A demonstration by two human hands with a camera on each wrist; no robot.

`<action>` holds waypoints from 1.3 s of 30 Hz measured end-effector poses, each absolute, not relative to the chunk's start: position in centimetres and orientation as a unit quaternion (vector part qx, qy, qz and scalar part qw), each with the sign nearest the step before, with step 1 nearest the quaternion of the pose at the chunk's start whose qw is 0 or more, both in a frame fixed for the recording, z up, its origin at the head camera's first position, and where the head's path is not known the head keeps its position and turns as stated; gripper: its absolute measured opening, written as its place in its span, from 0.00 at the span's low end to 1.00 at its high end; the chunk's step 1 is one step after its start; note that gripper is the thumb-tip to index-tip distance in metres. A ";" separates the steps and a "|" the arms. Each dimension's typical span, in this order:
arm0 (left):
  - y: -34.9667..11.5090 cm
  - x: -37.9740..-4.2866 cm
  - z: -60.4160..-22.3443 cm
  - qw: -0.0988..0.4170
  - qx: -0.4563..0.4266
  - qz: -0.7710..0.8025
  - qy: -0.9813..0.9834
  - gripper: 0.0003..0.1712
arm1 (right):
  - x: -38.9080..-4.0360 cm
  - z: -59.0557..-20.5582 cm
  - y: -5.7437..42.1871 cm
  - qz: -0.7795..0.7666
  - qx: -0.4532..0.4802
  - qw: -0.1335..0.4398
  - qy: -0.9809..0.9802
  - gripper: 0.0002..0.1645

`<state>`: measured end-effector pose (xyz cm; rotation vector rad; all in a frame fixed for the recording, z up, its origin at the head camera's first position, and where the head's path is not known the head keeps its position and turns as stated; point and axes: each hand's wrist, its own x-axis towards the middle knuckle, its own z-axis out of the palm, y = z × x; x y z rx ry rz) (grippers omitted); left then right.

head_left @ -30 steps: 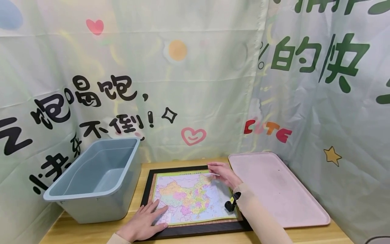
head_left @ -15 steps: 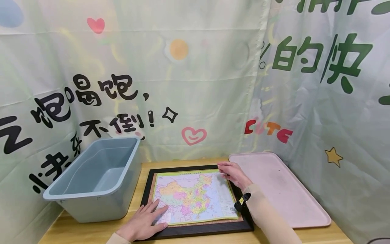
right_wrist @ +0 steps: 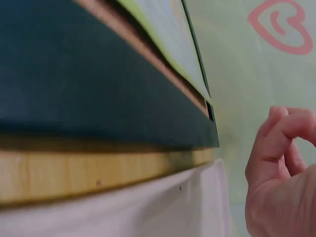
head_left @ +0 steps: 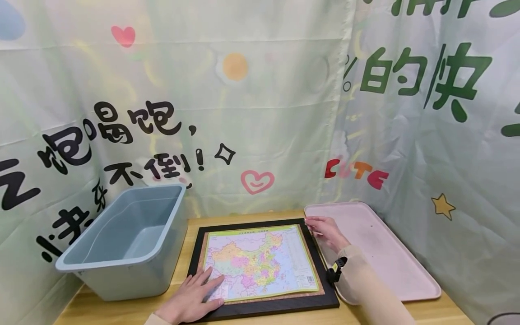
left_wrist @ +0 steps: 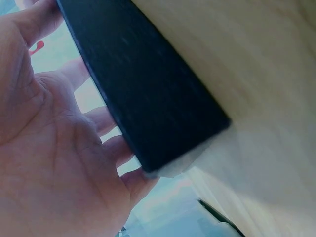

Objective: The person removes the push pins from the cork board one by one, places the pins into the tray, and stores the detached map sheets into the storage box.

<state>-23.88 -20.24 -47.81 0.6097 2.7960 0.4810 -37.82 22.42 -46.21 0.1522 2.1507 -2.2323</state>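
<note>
A map sheet (head_left: pixel 252 262) with a yellow-green border lies on a brown cork panel (head_left: pixel 320 289) inside a black frame (head_left: pixel 276 307). My left hand (head_left: pixel 195 295) rests spread over the lower left corner, its fingers on the map and the thumb by the frame's lower bar. In the left wrist view, the black frame bar (left_wrist: pixel 143 94) hides some of the fingertips. Just beyond the upper right corner hovers my right hand (head_left: pixel 327 231), fingers bent; I see nothing held in it. The right wrist view shows the map's edge (right_wrist: pixel 170 61) slightly raised off the cork.
A blue-grey plastic tub (head_left: pixel 122 266) stands on the wooden table (head_left: pixel 183 257) at left. To the right of the frame lies a pink tray (head_left: pixel 378 257), partly under my right arm. A printed curtain (head_left: pixel 260 113) closes off the back and sides.
My right hand has moved right from the map's top edge, past the frame's upper right corner, over the tray's edge. The map's right side is now uncovered. My left hand stays in place.
</note>
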 end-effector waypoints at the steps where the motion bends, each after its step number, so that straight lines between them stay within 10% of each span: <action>1: -20.3 -23.9 -47.8 0.119 0.210 0.165 0.956 0.38 | -37.8 -46.3 22.6 -0.716 0.052 0.016 0.696 0.13; 8: -20.2 -23.9 -47.8 0.113 0.215 0.165 0.956 0.37 | -37.9 -46.8 24.2 -0.685 0.071 0.007 0.725 0.27; 39: -20.5 -23.7 -47.6 0.103 0.228 0.172 0.953 0.37 | -37.7 -48.1 28.6 -0.613 0.127 -0.006 0.780 0.18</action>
